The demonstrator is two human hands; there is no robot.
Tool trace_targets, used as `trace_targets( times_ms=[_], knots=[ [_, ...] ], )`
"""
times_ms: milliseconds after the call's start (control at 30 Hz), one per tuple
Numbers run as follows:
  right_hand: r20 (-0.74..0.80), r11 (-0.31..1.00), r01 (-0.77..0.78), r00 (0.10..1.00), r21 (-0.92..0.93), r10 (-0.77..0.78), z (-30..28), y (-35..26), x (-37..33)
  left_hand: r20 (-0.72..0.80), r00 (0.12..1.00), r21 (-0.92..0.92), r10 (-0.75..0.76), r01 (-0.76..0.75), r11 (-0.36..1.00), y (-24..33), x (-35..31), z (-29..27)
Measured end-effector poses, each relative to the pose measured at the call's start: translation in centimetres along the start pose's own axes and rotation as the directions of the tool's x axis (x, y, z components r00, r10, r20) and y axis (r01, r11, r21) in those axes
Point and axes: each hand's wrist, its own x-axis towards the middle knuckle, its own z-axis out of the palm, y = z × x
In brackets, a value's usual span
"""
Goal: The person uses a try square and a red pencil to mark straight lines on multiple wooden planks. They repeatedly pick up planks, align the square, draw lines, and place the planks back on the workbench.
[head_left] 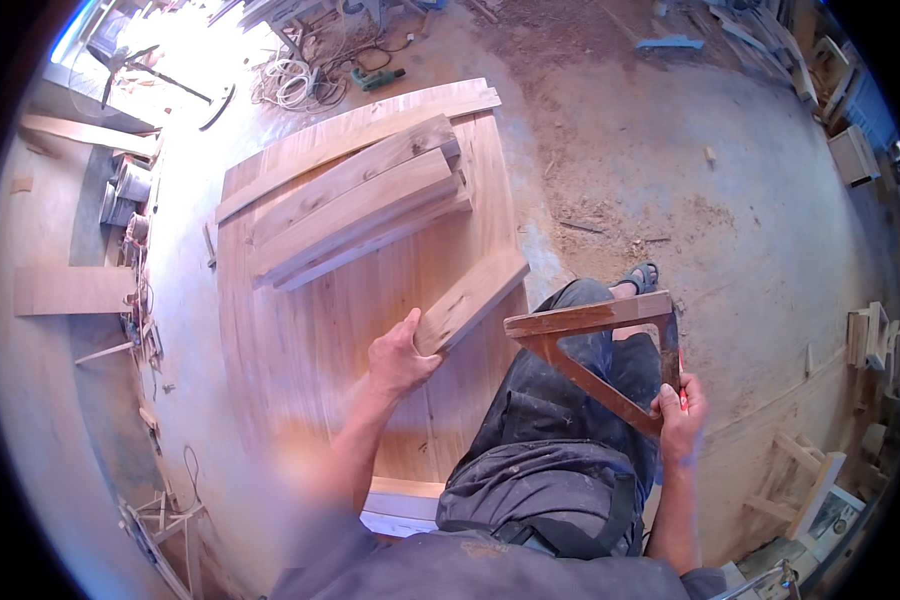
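My left hand (400, 358) is closed round the near end of a short wooden board (475, 300), its thumb along the edge. The board slants up to the right over a wide wooden panel (345, 330). In my right hand (681, 412) is a triangular wooden set square (585, 318), gripped at its right-hand corner and held above my legs. A small red thing (683, 393), possibly a pencil, shows between the fingers of that hand. Farther back on the panel lie several stacked boards (355, 215), side by side.
A green power tool (378, 79) and a coiled white cable (295, 85) lie on the floor beyond the panel. Paint buckets (128, 190) stand at the left. Wooden frames (805, 485) are at the lower right. Wood scraps (765, 45) are piled at the far right.
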Motion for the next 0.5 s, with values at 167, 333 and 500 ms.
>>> trace_targets(
  times_ms=[167, 333, 500],
  knots=[
    [0.030, 0.998, -0.050, 0.998, -0.044, 0.051, 1.3, -1.4, 0.7, -0.239, 0.964, -0.129, -0.114, 0.085, 0.988, 3.9, -1.2, 2.7],
    [0.213, 0.969, 0.039, 0.977, -0.246, 0.015, 4.2, -4.7, 2.4, -0.135, 0.978, -0.578, -0.161, 0.054, 0.814, 2.3, -1.7, 2.3],
    [0.459, 0.900, 0.274, 0.883, -0.338, -0.096, 9.2, -5.4, 4.7, -0.017, 0.993, -0.590, -0.116, 0.084, 0.803, 3.6, -1.8, -2.3]
  ],
)
